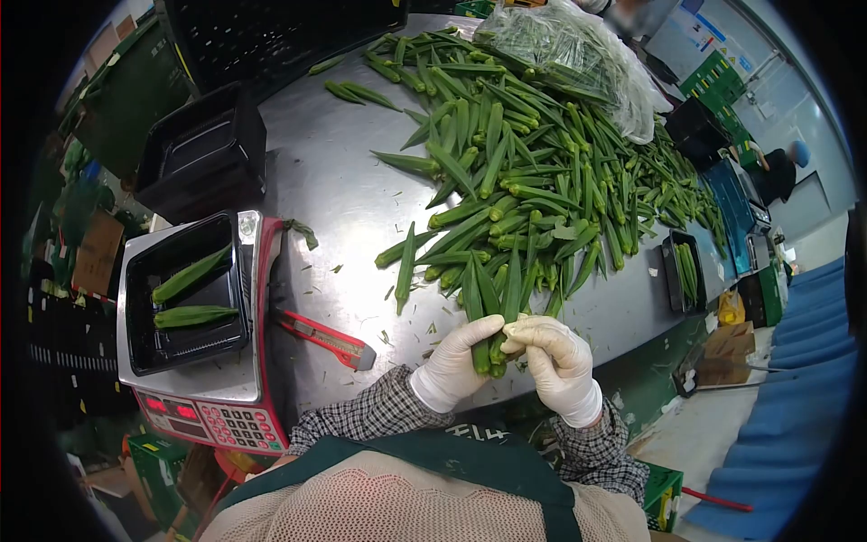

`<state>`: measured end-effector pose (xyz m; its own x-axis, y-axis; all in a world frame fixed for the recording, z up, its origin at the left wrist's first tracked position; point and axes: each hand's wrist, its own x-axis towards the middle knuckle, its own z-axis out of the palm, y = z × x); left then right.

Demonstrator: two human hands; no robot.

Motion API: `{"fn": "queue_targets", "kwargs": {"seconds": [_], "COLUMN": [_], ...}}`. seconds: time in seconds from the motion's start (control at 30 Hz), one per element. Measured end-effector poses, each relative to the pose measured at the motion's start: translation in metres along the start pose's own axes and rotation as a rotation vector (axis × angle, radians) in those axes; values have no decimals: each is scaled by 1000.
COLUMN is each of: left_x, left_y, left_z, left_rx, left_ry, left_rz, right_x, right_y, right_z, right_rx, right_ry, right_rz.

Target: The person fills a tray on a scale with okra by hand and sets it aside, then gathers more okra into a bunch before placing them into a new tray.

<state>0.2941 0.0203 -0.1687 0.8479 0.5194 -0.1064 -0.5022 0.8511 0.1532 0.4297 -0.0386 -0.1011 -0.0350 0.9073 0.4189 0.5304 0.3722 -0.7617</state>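
Gripped in my left hand (459,361) is a small bunch of green okra pods (488,303), tips pointing away from me and stem ends toward my body. My right hand (558,361) is closed, its thumb and fingers pinched at the right side of the same bunch. Both hands wear white gloves. Just beyond them spreads a large pile of loose okra (533,172). On the left, a digital scale (244,425) bears a black tray (242,298) with two okra pods (194,316) lying in it.
A red utility knife (325,339) lies beside the scale. Stacked black trays (203,163) stand behind it. A clear plastic bag (578,63) rests on the pile's far end. Another black tray with okra (673,280) sits near the right edge of the metal table (316,199).
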Motion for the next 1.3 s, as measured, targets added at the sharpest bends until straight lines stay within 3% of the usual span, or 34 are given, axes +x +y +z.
{"fn": "queue_targets", "kwargs": {"seconds": [0.2, 0.27, 0.4, 0.53, 0.57, 0.6, 0.67, 0.77, 0.83, 0.87, 1.1, 1.3], "left_x": [-1, -1, 0, 0, 0, 1, 1, 2, 2, 2, 1, 1], "left_y": [0, -1, -4, -4, -4, -5, -5, -4, -2, -1, -1, 1], "left_z": [10, 7, 13, 12, 10, 7, 0, -2, -2, -3, -3, 1], "left_rx": [164, 250, 222, 105, 63, 51, 56, 52, 49, 50, 25, -14], "left_ry": [29, 12, 59, 87, 68, 74, 63, 77, 91, 92, 97, 94], "left_rz": [31, 41, 90, 113, 123, 145, 125, 103, 101, 104, 79, 78], "right_x": [-7, -4, 3, 31, 40, 57, 87, 113, 126, 132, 155, 126], "right_y": [6, 6, 8, 2, 26, 33, 78, 141, 155, 161, 145, 141], "right_z": [-2, -4, -8, -24, -33, -43, -59, -76, -75, -75, -80, -91], "right_rx": [159, 157, 246, 458, 299, 199, -57, -724, -857, -844, -912, -479], "right_ry": [42, 19, -77, -67, 83, 187, 232, 23, -184, -292, -540, -265], "right_rz": [162, 109, 37, 218, 169, 246, 247, 139, 132, 247, 520, 434]}}
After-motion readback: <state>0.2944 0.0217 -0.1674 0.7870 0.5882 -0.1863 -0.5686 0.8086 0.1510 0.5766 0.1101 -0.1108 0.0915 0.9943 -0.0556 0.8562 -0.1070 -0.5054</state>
